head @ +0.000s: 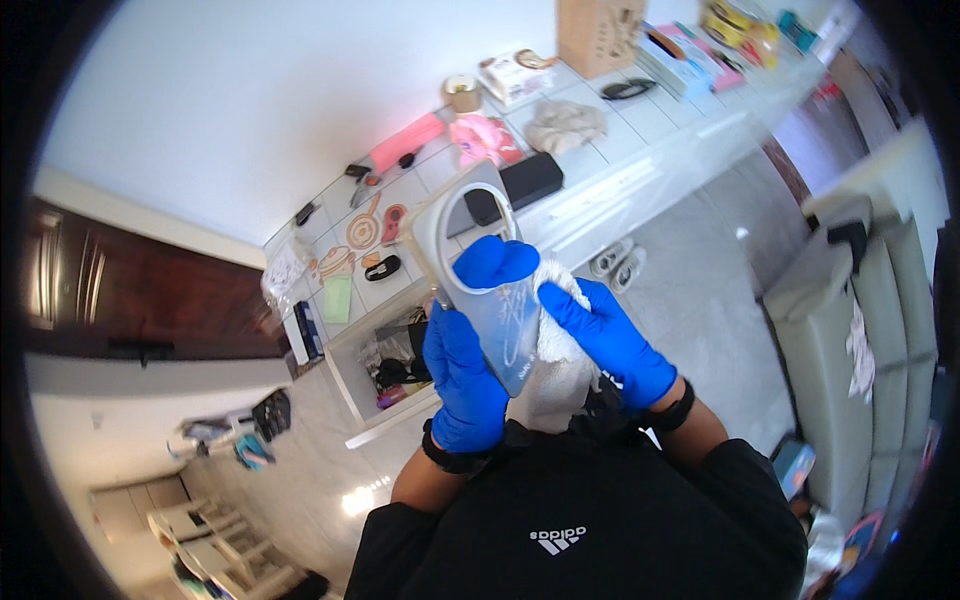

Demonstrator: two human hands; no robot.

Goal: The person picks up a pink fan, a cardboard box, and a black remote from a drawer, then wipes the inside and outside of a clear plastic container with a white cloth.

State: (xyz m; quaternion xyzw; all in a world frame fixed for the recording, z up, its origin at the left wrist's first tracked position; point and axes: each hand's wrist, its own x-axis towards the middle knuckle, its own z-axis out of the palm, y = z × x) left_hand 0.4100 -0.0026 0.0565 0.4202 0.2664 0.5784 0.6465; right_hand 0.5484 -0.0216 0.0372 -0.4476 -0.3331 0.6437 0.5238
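Note:
A translucent phone case [499, 330] with a large rounded cutout at its upper end is held up in front of my chest. It bears a line drawing and some writing. My left hand [465, 386], in a blue glove, grips the case along its left side. Blue gloved fingertips show at the cutout; whose hand they belong to is hard to tell. My right hand [615, 337], gloved in blue too, pinches a white cloth [559, 322] against the right edge of the case. The rest of the cloth hangs below that hand.
An open drawer [394, 360] full of small items juts out below the white tiled counter [622, 135]. On the counter lie a black case [525, 187], a crumpled cloth [566, 126], a tissue pack [517, 75] and a cardboard box [600, 37]. To the right stands a grey-green sofa [832, 337].

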